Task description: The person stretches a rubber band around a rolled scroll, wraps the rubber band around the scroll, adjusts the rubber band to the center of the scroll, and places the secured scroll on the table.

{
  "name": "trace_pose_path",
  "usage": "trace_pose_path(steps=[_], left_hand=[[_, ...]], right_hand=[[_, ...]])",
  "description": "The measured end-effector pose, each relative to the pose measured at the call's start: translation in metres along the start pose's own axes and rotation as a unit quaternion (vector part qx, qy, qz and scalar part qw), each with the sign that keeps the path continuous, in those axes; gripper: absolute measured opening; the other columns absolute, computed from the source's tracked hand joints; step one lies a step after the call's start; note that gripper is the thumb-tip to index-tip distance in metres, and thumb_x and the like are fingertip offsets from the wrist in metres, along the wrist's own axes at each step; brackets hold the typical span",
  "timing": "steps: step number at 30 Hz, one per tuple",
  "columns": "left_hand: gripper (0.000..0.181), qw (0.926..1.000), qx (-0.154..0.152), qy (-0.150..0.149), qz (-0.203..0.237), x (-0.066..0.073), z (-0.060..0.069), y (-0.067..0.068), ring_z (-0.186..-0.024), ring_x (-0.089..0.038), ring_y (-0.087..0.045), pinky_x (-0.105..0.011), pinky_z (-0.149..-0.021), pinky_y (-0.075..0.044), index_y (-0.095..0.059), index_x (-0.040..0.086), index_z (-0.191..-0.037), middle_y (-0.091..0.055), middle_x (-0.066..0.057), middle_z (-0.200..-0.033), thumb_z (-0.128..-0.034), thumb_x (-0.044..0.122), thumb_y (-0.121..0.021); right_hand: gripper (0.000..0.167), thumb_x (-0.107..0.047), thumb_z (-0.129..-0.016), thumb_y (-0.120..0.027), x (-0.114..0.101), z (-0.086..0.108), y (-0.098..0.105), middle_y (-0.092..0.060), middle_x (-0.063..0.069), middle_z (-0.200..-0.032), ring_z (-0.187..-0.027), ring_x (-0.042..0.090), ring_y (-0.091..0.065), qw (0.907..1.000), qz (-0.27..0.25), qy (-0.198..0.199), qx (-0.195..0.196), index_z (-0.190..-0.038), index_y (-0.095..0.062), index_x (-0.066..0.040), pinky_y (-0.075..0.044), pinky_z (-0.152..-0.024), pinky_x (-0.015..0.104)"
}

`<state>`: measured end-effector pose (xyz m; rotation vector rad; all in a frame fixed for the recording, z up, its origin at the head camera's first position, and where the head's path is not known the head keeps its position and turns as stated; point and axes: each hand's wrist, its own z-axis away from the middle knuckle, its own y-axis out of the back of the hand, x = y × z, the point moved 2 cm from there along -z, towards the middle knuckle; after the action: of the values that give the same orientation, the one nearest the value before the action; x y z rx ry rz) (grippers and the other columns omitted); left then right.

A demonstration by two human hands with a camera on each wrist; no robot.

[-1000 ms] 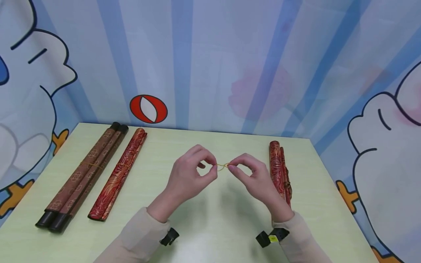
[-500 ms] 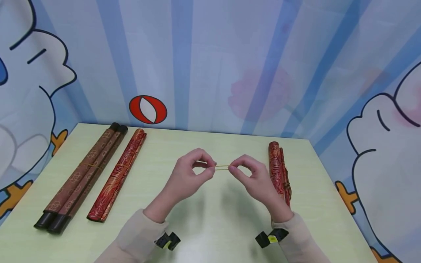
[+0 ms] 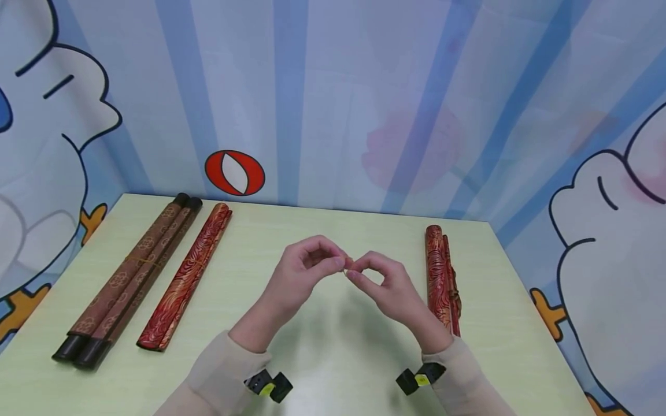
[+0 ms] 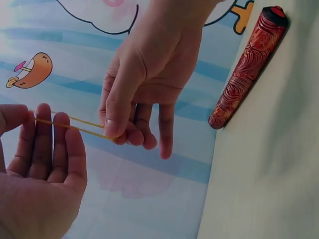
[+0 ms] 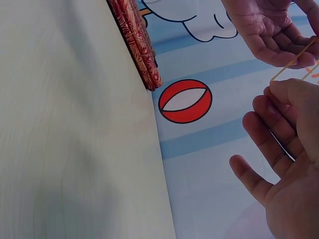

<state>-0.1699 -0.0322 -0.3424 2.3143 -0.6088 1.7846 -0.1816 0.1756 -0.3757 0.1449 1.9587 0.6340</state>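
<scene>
A thin yellow rubber band [image 4: 75,126] runs in two strands between my hands in the left wrist view, and part of the rubber band [image 5: 291,62] shows in the right wrist view. My left hand [image 3: 299,274] pinches one end between thumb and index finger. The other end is pinched the same way by my right hand [image 3: 387,289]. Both hands hover above the middle of the table, fingertips almost touching in the head view, where little of the band can be seen. Just right of my right hand lies a red swirl-patterned roll [image 3: 439,271] beside a narrower one.
Two brown patterned rolls [image 3: 122,283] with black ends lie at the left of the pale table [image 3: 333,358], banded together. Next to them is a red swirl-patterned bundle [image 3: 184,277], also banded. A cartoon-printed blue curtain [image 3: 333,115] rises behind the table's back edge.
A second ago the band looked twisted between the fingers; half a second ago it was drawn into two parallel strands. Now my right hand has come left and the fingertips are closer together.
</scene>
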Motion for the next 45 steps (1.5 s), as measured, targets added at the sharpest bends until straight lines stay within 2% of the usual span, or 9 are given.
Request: trace_pose_path(steps=[6,10,16,19,23,31,34,38,45], left_hand=[[0.018,0.9985,0.001,0.006,0.055,-0.001,-0.001,-0.004,-0.103,-0.018,-0.074,-0.037,-0.102,-0.058,-0.065,-0.012,-0.115,-0.077,-0.005,-0.108,-0.1048,0.002,-0.063],[0.016,0.9958,-0.019,0.000,0.090,-0.002,-0.003,-0.006,-0.117,-0.023,-0.075,-0.040,-0.101,-0.060,-0.067,-0.010,-0.114,-0.078,-0.012,-0.123,-0.1055,0.003,-0.063],[0.014,0.9924,-0.051,-0.009,0.111,-0.002,-0.005,-0.007,-0.143,-0.032,-0.057,-0.046,-0.095,-0.063,-0.071,-0.001,-0.112,-0.062,-0.019,-0.150,-0.1081,0.005,-0.059],[0.016,0.9938,-0.054,-0.016,0.096,0.000,-0.005,-0.006,-0.146,-0.028,-0.054,-0.047,-0.093,-0.063,-0.068,-0.005,-0.117,-0.060,-0.016,-0.154,-0.1092,0.003,-0.056],[0.019,0.9972,-0.046,-0.022,0.055,-0.001,-0.005,-0.004,-0.147,-0.024,-0.053,-0.045,-0.092,-0.063,-0.066,-0.005,-0.124,-0.058,-0.010,-0.156,-0.1088,0.000,-0.057],[0.027,0.9980,0.013,-0.027,-0.056,-0.004,-0.002,0.000,-0.121,-0.030,-0.072,-0.040,-0.080,-0.066,-0.072,0.004,-0.129,-0.057,-0.002,-0.158,-0.1036,-0.001,-0.067],[0.038,0.9966,0.021,-0.019,-0.078,-0.004,-0.002,0.002,-0.122,-0.028,-0.073,-0.039,-0.078,-0.067,-0.072,0.007,-0.137,-0.057,0.000,-0.158,-0.1003,0.000,-0.072],[0.054,0.9936,0.017,-0.012,-0.111,-0.004,-0.002,0.005,-0.121,-0.028,-0.073,-0.037,-0.079,-0.066,-0.067,0.014,-0.147,-0.058,0.002,-0.157,-0.0955,0.004,-0.080],[0.061,0.9803,0.025,-0.005,-0.196,0.000,0.000,0.010,-0.122,-0.022,-0.071,-0.033,-0.085,-0.065,-0.070,0.017,-0.144,-0.065,0.000,-0.145,-0.0869,0.018,-0.092]], right_hand=[[0.009,-0.006,-0.102,-0.073,-0.001,-0.001,-0.001,-0.077,0.003,-0.111,-0.114,0.020,-0.070,0.9999,-0.010,0.000,-0.003,-0.110,-0.076,-0.006,-0.055,-0.108,0.047],[0.018,-0.002,-0.101,-0.072,-0.003,0.000,-0.004,-0.077,0.007,-0.117,-0.119,0.019,-0.069,0.9996,-0.026,-0.004,-0.011,-0.119,-0.076,-0.005,-0.054,-0.110,0.045],[0.014,-0.002,-0.104,-0.068,-0.005,0.004,-0.002,-0.073,0.025,-0.123,-0.111,0.016,-0.071,0.9939,-0.095,-0.049,-0.026,-0.116,-0.072,0.003,-0.058,-0.100,0.030],[0.016,-0.007,-0.104,-0.069,-0.006,0.006,0.000,-0.073,0.020,-0.124,-0.112,0.018,-0.071,0.9920,-0.103,-0.067,-0.027,-0.118,-0.073,0.001,-0.058,-0.100,0.032],[0.015,-0.013,-0.104,-0.071,-0.005,0.010,0.006,-0.075,0.009,-0.117,-0.112,0.021,-0.070,0.9941,-0.072,-0.079,-0.020,-0.116,-0.075,-0.005,-0.055,-0.107,0.047],[0.010,-0.014,-0.104,-0.072,-0.006,0.015,0.022,-0.075,0.003,-0.110,-0.111,0.020,-0.070,0.9976,-0.019,-0.063,-0.020,-0.112,-0.076,-0.011,-0.048,-0.111,0.063],[0.009,-0.013,-0.104,-0.072,-0.006,0.017,0.027,-0.075,0.000,-0.109,-0.110,0.018,-0.069,0.9983,-0.007,-0.055,-0.021,-0.111,-0.076,-0.011,-0.048,-0.111,0.064],[0.009,-0.013,-0.103,-0.073,-0.008,0.019,0.034,-0.075,-0.004,-0.108,-0.108,0.015,-0.069,0.9983,0.031,-0.043,-0.024,-0.111,-0.077,-0.014,-0.052,-0.108,0.057],[0.014,-0.020,-0.099,-0.079,-0.006,0.023,0.051,-0.075,-0.006,-0.111,-0.108,0.016,-0.070,0.9877,0.149,-0.024,-0.041,-0.113,-0.079,-0.019,-0.059,-0.096,0.044]])
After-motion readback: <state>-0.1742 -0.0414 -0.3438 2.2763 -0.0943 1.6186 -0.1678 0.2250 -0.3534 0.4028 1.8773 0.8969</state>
